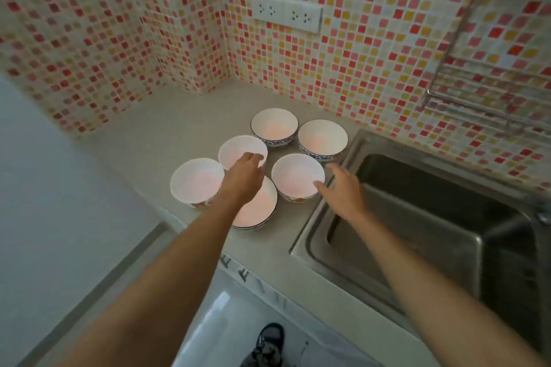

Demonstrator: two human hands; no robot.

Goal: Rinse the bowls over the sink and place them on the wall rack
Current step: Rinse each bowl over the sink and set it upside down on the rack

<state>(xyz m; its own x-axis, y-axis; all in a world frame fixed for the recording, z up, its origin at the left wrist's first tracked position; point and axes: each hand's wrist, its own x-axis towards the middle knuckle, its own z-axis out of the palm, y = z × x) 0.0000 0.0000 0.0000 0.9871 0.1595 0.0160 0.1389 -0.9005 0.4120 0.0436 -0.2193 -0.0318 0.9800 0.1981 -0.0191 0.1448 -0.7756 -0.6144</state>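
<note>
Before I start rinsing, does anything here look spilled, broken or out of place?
Nothing stands out. Six bowls sit upright on the counter beside the sink, with no spill or visible chips. The wall rack hangs level.

A pale speckled countertop (167,140) carries six white bowls (274,125) clustered just beside the steel sink (351,143).
</note>
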